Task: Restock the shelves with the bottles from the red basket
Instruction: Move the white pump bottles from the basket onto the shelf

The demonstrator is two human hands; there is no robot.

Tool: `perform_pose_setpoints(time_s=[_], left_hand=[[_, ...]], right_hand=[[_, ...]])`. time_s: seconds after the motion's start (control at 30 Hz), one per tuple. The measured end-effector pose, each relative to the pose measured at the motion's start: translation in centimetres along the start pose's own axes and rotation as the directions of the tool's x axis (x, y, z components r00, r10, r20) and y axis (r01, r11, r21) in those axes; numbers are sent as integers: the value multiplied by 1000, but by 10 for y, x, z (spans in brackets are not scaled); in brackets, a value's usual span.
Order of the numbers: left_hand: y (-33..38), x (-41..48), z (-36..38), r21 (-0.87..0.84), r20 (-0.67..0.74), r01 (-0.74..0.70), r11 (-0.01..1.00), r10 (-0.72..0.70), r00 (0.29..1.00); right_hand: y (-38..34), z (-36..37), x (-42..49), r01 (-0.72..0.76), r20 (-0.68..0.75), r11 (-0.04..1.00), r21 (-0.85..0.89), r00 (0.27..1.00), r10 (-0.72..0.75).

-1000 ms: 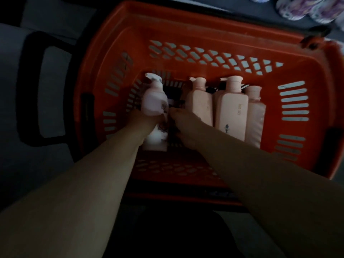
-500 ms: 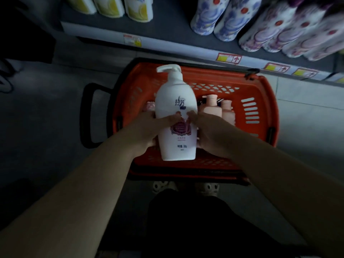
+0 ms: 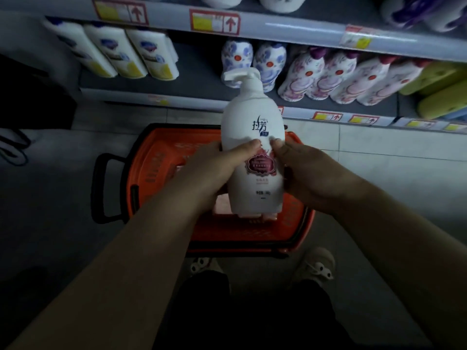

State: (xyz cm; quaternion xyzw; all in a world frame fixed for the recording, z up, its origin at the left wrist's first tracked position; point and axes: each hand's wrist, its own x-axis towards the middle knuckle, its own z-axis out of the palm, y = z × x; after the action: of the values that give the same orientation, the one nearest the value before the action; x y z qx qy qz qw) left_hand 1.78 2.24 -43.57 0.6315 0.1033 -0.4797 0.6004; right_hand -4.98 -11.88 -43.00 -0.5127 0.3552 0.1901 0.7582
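A white pump bottle with a dark red label stands upright in the air above the red basket. My left hand grips its left side, thumb across the front. My right hand grips its right side, thumb near the label. The basket sits on the floor under the bottle, and the pale pink bottles inside it are mostly hidden behind my hands and the lifted bottle. The lower shelf lies just beyond the basket.
On the lower shelf stand white and yellow bottles at the left, blue-patterned bottles in the middle, pink-patterned bottles at the right, and green packs far right. A black basket handle sticks out left. My shoes stand behind the basket.
Both hands have lifted the white pump bottle out of the basket and higher toward the shelf. The view has tilted up, so more of the shelves shows.
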Motion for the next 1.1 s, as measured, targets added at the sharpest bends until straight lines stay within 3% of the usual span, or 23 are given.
perform_pose_setpoints(time_s=[0.27,0.57,0.8,1.1], left_hand=[[20,-7,138,7,-9,-103,995,104,995],[49,-29,272,-5,-44,-211,977,211,977],[80,-39,329,37,-64,-300,953,302,951],[131,-41,354,135,-187,-479,867,497,847]], right_hand=[[-38,-109,-61,68,-110,997,-40,991,-72],[-85,-219,-134,171,-30,983,-66,984,-173],[-125,-264,-171,298,-15,950,-91,954,-301],[-184,-278,-180,456,17,857,-238,885,-466]])
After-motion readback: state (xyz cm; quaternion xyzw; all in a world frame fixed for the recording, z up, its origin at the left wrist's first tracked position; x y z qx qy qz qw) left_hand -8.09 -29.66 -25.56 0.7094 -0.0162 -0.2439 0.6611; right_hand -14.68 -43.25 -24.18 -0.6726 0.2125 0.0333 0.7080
